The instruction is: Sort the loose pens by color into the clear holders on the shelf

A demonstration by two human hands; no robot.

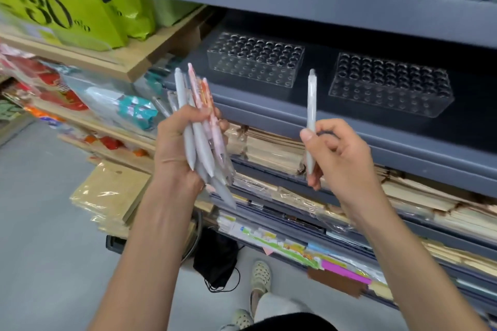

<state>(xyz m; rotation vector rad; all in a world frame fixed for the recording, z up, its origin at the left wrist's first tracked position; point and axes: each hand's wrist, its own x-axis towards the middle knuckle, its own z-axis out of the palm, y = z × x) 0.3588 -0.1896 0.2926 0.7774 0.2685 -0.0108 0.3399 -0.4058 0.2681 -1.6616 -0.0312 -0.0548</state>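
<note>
Two holders side by side on shelf point(295, 126): left holder point(255, 59), right holder point(391, 84); paper stacks point(269, 148) below.

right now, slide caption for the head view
Left hand grips grey and pink pens; right hand pinches one grey pen near two empty clear plastic holders.

grey and pink pens point(200, 131) stood bunched; one grey pen point(311, 115) stood upright; two clear holders point(255, 59) point(391, 84) sat empty on the shelf point(349, 126).

grey pen point(311, 105) in right hand point(338, 153)
</note>
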